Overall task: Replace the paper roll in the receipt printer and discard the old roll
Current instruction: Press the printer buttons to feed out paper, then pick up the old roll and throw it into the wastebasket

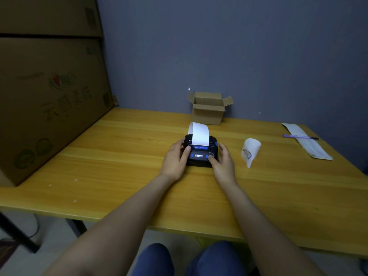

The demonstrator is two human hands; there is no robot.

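Observation:
A small black receipt printer (201, 156) with blue buttons and a lit display sits mid-table. A strip of white paper (199, 134) curls up out of its slot. My left hand (176, 160) clasps the printer's left side, thumb resting on its top. My right hand (223, 160) holds the right side, thumb pressed on a front button. To the right of the printer a loose curl of white paper (250, 151) with a blue mark lies on the table, apart from both hands.
A small open cardboard box (208, 108) stands behind the printer against the wall. Large cardboard boxes (45, 96) fill the table's left end. A purple pen (298, 136) lies on a long paper sheet (310, 144) at the right. My knees show below the wooden table (119, 156).

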